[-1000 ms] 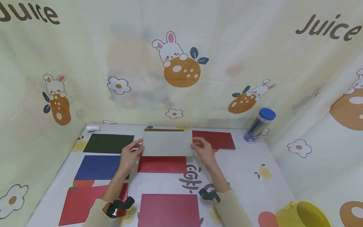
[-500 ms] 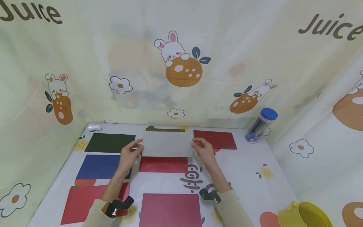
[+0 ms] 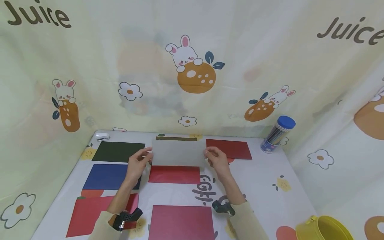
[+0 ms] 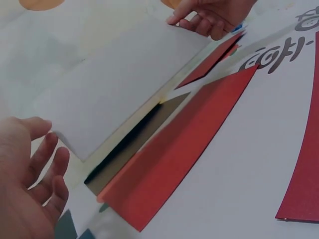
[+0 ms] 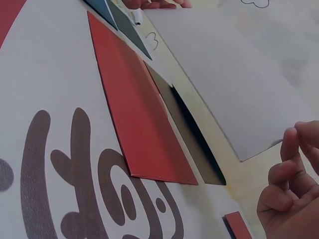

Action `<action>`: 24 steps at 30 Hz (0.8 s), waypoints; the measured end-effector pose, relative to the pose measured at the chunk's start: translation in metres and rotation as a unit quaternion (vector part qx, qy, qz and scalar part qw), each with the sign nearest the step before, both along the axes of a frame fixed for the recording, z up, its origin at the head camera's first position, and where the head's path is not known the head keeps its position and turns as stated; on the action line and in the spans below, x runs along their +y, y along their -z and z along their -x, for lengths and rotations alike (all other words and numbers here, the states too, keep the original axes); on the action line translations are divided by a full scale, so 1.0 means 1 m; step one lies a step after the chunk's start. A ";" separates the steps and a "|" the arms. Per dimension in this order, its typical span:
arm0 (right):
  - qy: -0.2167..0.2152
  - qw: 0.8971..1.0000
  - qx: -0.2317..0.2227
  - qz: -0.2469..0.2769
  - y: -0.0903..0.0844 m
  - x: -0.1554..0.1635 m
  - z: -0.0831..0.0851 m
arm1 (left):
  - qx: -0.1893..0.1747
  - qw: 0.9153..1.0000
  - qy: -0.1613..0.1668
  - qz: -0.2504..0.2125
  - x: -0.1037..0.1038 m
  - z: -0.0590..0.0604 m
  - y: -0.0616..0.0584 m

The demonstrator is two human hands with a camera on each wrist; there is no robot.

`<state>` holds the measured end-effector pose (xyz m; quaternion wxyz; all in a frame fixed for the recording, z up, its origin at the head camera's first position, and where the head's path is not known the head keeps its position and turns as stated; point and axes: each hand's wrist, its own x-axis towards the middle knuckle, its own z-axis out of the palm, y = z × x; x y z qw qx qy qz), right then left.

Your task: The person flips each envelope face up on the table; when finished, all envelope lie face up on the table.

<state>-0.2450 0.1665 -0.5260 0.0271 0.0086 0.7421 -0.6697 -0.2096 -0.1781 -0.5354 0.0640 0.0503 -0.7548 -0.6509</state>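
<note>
A blank pale sheet of card (image 3: 178, 152) is held level above the table by its two short edges. My left hand (image 3: 137, 166) pinches its left edge; in the left wrist view the thumb of the left hand (image 4: 30, 174) lies over the edge. My right hand (image 3: 218, 162) grips the opposite edge between thumb and fingertip, as the right wrist view shows of the right hand (image 5: 294, 184). Beneath the sheet lie a red card (image 3: 174, 174) and, farther back, an olive-brown card (image 3: 176, 138), both partly hidden in the head view.
On the left lie dark green (image 3: 118, 151), blue (image 3: 105, 176) and red cards (image 3: 88, 215). A dark red card (image 3: 229, 148) lies back right, a rose-red one (image 3: 180, 222) in front. A blue-lidded pencil tub (image 3: 278, 134), yellow bucket (image 3: 318, 228) and white stapler-like object (image 3: 102, 136) stand near the edges.
The head view has shifted slightly, so the whole scene sits a little farther right. Both hands keep their hold on the pale sheet, which stays nearly in place over the cards.
</note>
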 end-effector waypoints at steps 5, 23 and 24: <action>-0.014 1.000 -0.003 0.011 -0.007 0.001 -0.003 | -0.009 1.000 -0.015 -0.007 0.003 -0.001 -0.006; -0.006 1.000 0.003 -0.019 0.001 0.010 -0.002 | -0.015 0.999 -0.010 -0.031 0.000 -0.001 0.002; -0.007 1.000 0.003 -0.017 0.001 0.010 -0.002 | -0.012 1.000 -0.007 -0.028 0.000 -0.001 0.002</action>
